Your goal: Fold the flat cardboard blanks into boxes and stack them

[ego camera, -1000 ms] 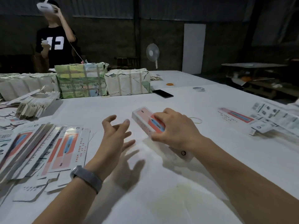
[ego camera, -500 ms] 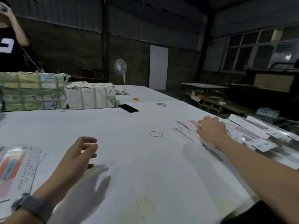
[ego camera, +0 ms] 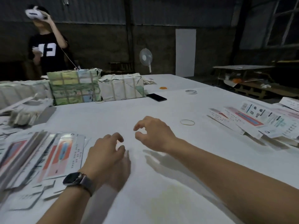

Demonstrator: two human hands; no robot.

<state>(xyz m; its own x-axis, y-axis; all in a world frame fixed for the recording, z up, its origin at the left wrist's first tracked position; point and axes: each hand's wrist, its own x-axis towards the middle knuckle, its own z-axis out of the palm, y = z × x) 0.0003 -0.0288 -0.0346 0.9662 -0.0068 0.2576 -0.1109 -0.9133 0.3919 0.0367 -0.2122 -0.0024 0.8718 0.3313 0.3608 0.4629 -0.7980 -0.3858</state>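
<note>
Both of my hands hover empty over the middle of the white table (ego camera: 161, 183). My left hand (ego camera: 105, 152), with a watch on its wrist, has loosely curled fingers and holds nothing. My right hand (ego camera: 153, 135) is just to its right, fingers loosely bent, also empty. A fanned pile of flat printed blanks (ego camera: 53, 157) with red panels lies at the left, close to my left hand. Folded boxes (ego camera: 252, 122) lie in an overlapping row at the right edge, well beyond my right hand.
Wrapped bundles (ego camera: 76, 86) (ego camera: 123, 88) stand at the back left, with a black phone (ego camera: 156, 97) beside them. A rubber band (ego camera: 187, 122), a tape roll (ego camera: 191, 91) and an orange ring (ego camera: 163, 88) lie on the cloth. A person (ego camera: 47, 46) stands behind the table.
My right hand let go of the folded box at the right-hand row and came back to the middle. The view swung left again, and my left hand now sits near the blanks.
</note>
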